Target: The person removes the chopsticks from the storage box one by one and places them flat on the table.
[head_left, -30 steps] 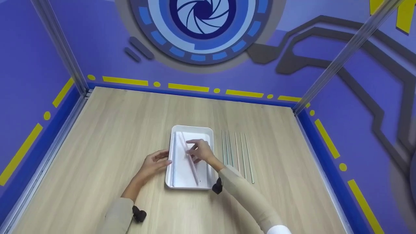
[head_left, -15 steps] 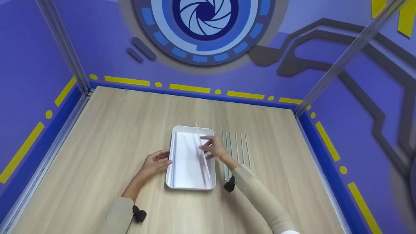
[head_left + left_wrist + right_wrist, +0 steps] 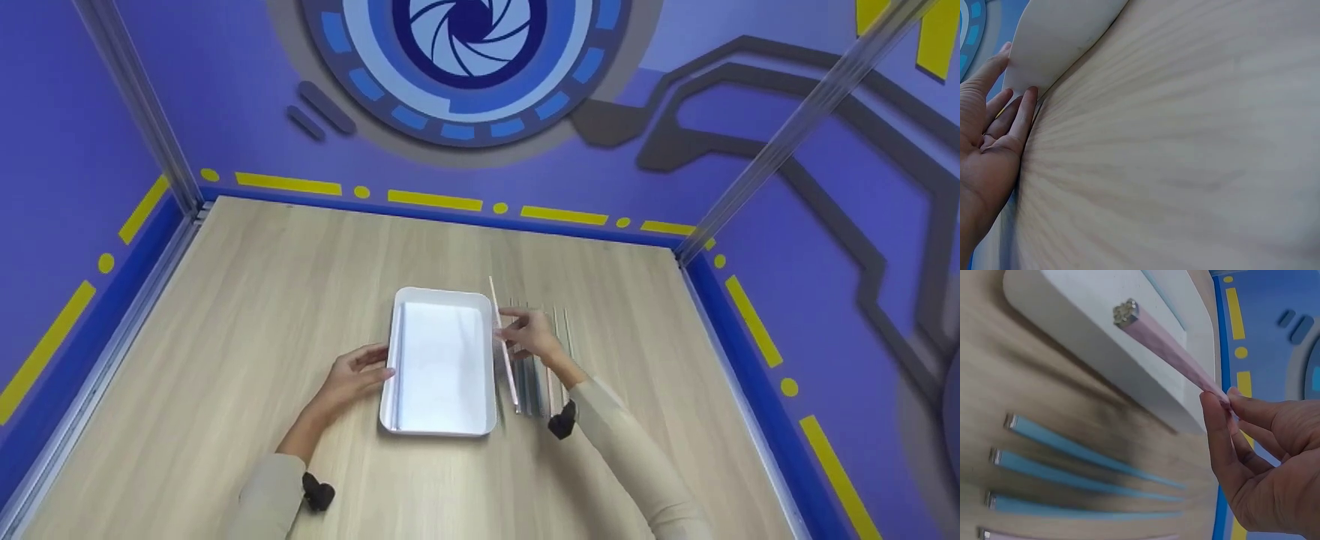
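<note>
Lying in front of me is a white tray point(image 3: 442, 367). My left hand point(image 3: 356, 379) holds its left side, with the thumb at the rim and the fingers against the outer wall. Just beyond the tray's right edge, my right hand point(image 3: 531, 335) pinches a pink chopstick point(image 3: 1168, 351) between thumb and fingers, its square silver end tilted toward the right wrist camera. Inside the tray, along the left wall, rests a slim bluish chopstick point(image 3: 400, 367); whether there is more than one I cannot tell. Beneath the right hand, blue chopsticks point(image 3: 1078, 441) lie on the table.
A further pink chopstick point(image 3: 1072, 536) lies beside the blue ones, with pale chopsticks point(image 3: 568, 330) farther right, partly hidden by the right hand and sleeve. The wooden table point(image 3: 300, 255) ends at blue printed walls point(image 3: 247, 112) on the back and sides.
My right hand has lifted the pink chopstick out of the tray and carried it right, past the tray's edge and over the chopsticks on the table. The left hand stays on the tray.
</note>
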The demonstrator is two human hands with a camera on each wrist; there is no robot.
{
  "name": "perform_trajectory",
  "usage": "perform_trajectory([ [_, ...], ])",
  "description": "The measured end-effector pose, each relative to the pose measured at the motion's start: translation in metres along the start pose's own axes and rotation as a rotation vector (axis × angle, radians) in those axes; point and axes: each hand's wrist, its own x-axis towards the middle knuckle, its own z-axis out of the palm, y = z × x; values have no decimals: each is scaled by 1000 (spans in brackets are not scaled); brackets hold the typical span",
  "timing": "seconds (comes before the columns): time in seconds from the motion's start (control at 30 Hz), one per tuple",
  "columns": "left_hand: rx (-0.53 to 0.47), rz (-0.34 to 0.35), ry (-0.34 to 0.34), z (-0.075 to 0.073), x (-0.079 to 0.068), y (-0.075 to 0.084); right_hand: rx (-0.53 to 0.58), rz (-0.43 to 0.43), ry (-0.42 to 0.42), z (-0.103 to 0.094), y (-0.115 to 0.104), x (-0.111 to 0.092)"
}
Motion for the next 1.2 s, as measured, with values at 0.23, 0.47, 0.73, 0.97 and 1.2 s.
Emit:
perform_trajectory([
  [0.23, 8, -11, 9, 0, -1, 2, 31, 15, 15, -26, 13, -4],
  [0.47, -7, -16, -3, 1, -2, 0, 22, 47, 35, -50, 32, -12],
  [0.73, 1, -5, 12, 1, 0, 0, 4, 78, 80, -82, 57, -26],
  [0.97, 11, -4, 12, 1, -1, 0, -30, 133, 149, -110, 83, -36],
  [1.2, 10, -12, 16, 1, 0, 1, -65, 168, 157, -132, 101, -41],
])
